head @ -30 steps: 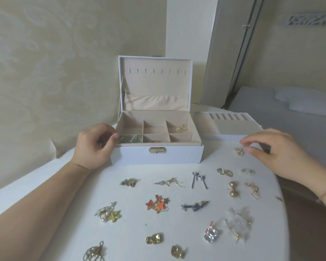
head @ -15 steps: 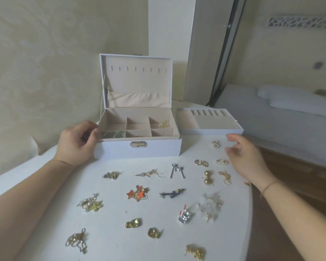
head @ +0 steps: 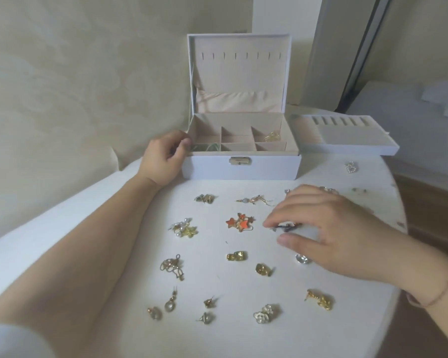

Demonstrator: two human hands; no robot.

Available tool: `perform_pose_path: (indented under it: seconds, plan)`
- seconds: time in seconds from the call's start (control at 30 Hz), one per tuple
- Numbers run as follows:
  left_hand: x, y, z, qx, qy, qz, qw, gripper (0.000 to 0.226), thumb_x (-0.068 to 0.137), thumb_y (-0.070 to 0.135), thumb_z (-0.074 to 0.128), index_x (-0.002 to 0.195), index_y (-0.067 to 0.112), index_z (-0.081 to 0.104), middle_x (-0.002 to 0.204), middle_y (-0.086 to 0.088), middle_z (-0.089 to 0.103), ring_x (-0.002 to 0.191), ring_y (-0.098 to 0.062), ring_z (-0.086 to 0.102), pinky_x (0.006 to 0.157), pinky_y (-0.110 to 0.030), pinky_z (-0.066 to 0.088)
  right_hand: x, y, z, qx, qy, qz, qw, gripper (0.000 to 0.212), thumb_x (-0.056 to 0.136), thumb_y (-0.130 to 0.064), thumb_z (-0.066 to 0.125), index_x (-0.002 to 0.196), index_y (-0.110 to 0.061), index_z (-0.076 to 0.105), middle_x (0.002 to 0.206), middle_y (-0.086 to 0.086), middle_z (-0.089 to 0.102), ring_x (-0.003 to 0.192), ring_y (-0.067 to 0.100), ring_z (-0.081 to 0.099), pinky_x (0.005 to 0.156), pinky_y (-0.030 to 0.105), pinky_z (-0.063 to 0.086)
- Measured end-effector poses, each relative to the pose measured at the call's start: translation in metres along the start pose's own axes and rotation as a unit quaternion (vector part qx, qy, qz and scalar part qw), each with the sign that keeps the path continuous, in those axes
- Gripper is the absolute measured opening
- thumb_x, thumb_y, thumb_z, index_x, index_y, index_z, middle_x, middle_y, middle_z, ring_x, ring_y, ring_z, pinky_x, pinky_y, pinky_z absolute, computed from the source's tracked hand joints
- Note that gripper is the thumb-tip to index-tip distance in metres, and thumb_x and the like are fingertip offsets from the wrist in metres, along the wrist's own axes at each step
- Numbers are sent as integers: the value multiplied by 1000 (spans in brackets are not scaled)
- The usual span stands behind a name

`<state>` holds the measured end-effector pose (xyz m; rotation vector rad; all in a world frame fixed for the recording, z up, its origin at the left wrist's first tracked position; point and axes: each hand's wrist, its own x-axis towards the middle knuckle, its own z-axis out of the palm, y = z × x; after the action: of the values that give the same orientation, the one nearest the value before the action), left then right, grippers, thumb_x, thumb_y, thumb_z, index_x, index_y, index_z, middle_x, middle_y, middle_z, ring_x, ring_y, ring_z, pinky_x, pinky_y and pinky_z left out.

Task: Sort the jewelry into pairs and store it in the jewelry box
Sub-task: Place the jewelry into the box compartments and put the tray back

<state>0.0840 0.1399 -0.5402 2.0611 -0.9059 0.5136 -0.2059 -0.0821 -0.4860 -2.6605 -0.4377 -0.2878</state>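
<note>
While the left hand (head: 166, 157) keeps its place at the left front corner of the jewelry box (head: 241, 166), fingers curled against the box's edge, the right hand (head: 321, 228) has come in from the far right of the counter (head: 114, 228), where it hovered near the heart-shaped sparkly piece (head: 350, 167), to a spot in front of the box. There its forefinger and thumb pinch the dark blue earrings (head: 285, 226), which lie on the counter just right of the orange star earrings (head: 241, 222). The camera has dipped too, so more jewelry shows along the near edge.

One box stands open, lid upright, with one gold piece (head: 272, 136) in its back right compartment and a green cord (head: 204, 147) in the front left one. One removable tray (head: 347, 140) sits just right of the box. About fifteen loose groups of earrings lie in front of the box; some are hidden under the right hand.

The left forearm stretches diagonally toward the box; the right wrist, wearing a thin bracelet (head: 440, 293), reaches in from the right, palm down.
</note>
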Motion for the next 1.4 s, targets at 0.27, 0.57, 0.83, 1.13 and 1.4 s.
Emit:
perform_pose_path:
  seconds: [0.27, 0.57, 0.83, 1.13, 1.4]
  plan:
    - [-1, 6, -5, -31, -12, 9, 999, 21, 96, 38, 47, 86, 30, 64, 68, 10, 61, 61, -18, 50, 60, -28, 39, 35, -41, 39, -6, -57, -70, 996, 29, 88, -42, 52, 115, -37, 60, 109, -22, 61, 108, 5, 48, 92, 30, 46]
    - [2, 2, -3, -46, -11, 6, 999, 27, 96, 40, 47, 86, 23, 64, 66, 1, 62, 62, -28, 53, 62, -38, 46, 86, -75, 72, -48, -130, -142, 980, 38, 92, -41, 55, 130, -37, 50, 118, -15, 53, 109, 10, 34, 82, 26, 29]
    - [3, 1, -1, -61, -9, -1, 998, 30, 95, 44, 48, 86, 20, 65, 66, -13, 60, 61, -31, 51, 61, -42, 46, 91, -57, 59, -65, -107, -137, 983, 29, 89, -27, 62, 116, -37, 61, 102, -17, 58, 96, 13, 44, 79, 31, 44]
    - [2, -1, -2, -52, -10, -4, 999, 34, 96, 45, 48, 84, 17, 65, 62, -9, 58, 58, -27, 48, 59, -37, 43, 119, -49, 69, -29, -168, -63, 983, 46, 91, -30, 61, 133, -38, 47, 128, -17, 46, 120, 8, 41, 102, 34, 39]
    - [2, 1, -2, -52, -11, -7, 999, 34, 96, 45, 49, 83, 17, 64, 62, -10, 59, 58, -28, 48, 58, -38, 43, 120, -49, 74, 13, -180, -34, 983, 30, 88, -16, 64, 115, -30, 62, 100, -13, 55, 79, -1, 47, 86, 31, 47]
